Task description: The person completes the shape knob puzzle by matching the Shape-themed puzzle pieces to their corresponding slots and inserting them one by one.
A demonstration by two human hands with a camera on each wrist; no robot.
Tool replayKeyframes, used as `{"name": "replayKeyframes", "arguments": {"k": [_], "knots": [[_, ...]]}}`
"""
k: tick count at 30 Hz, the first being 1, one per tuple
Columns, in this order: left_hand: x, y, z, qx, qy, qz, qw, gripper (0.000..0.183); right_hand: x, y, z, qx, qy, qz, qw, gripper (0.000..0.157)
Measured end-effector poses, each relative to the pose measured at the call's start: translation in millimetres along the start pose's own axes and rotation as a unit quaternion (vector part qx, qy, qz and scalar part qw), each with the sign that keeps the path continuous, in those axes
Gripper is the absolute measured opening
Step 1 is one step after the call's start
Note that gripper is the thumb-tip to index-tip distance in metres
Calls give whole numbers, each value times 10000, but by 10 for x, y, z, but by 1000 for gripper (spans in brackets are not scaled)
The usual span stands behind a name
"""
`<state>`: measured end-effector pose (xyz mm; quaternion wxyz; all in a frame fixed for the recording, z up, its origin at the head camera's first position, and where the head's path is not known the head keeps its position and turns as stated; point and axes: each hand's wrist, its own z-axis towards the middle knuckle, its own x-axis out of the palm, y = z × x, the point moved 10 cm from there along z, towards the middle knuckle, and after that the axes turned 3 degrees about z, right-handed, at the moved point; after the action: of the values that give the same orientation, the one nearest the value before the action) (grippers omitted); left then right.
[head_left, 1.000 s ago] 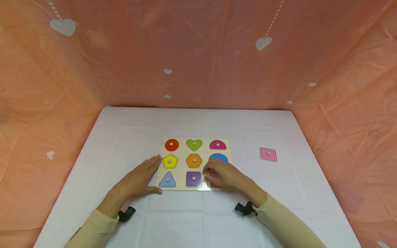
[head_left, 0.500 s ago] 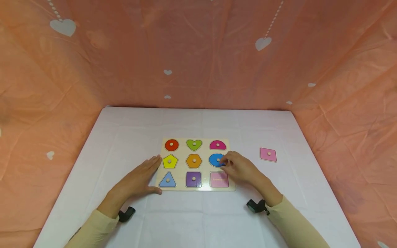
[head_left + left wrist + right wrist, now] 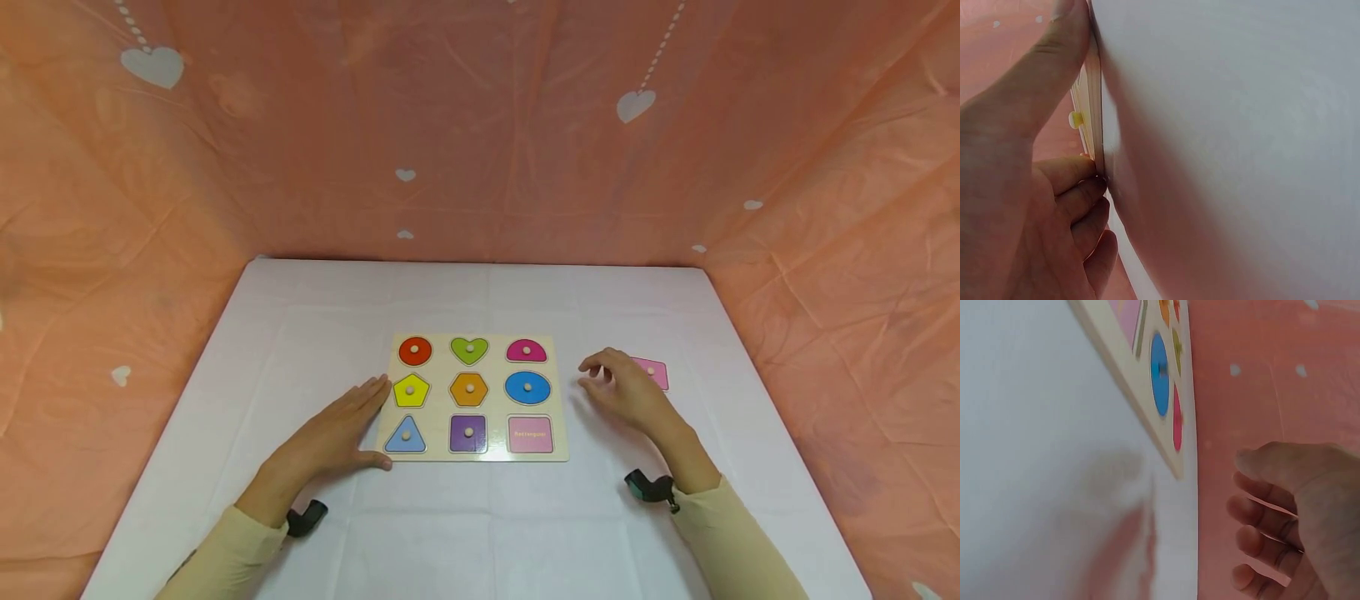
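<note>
A wooden knob puzzle board (image 3: 497,433) lies flat on the table, filled with coloured shapes except for a pink rectangular recess (image 3: 530,434) at the lower right, which has print in it. Along the board's left edge rests my left hand (image 3: 333,433), fingers stretched out, thumb at the near corner; the left wrist view shows the fingertips against the board's side (image 3: 1095,119). Right of the board, my right hand (image 3: 626,392) hovers with loosely bent fingers and nothing between them. It partly hides a pink rectangle piece (image 3: 657,372) with a knob, lying on the table.
The white-covered table (image 3: 480,533) stretches around the board. Orange fabric (image 3: 480,125) with pale hearts hangs behind it and along both sides. In the right wrist view, the blue oval piece (image 3: 1159,378) sits in the board.
My right hand has moved rightward from over the board, past the blue oval, to beside the loose pink piece, uncovering the pink recess. The left hand has stayed still.
</note>
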<state>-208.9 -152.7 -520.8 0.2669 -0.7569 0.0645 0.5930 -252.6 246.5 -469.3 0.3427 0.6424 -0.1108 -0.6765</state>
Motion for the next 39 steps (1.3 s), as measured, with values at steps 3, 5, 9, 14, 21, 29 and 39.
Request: {"name": "replayKeyframes", "arguments": {"k": [3,5,9,14,21,29,39], "knots": [[7,4,3,15,-6,7,10000,125,-106,-86,-20,80,-143,-6,9999,20],[7,1,4,49,-10,18,10000,126,-170,-135,-35,95,-252,-1,9996,19],[12,2,4,44,14,-5,10000,125,-266,-223,-59,4,-409,-31,9992,18],[8,0,2,64,7,-9,10000,125,-362,-350,-77,-123,-575,-237,9980,17],[3,-6,-1,82,-9,47,10000,125,-507,-548,-139,171,-719,-343,9967,17],[10,0,2,130,-21,55,9999,125,-583,-775,-222,743,-671,-497,9937,19],[-5,-13,-1,174,-36,41,9998,124,-601,-949,-263,1008,-645,-565,9912,14]]}}
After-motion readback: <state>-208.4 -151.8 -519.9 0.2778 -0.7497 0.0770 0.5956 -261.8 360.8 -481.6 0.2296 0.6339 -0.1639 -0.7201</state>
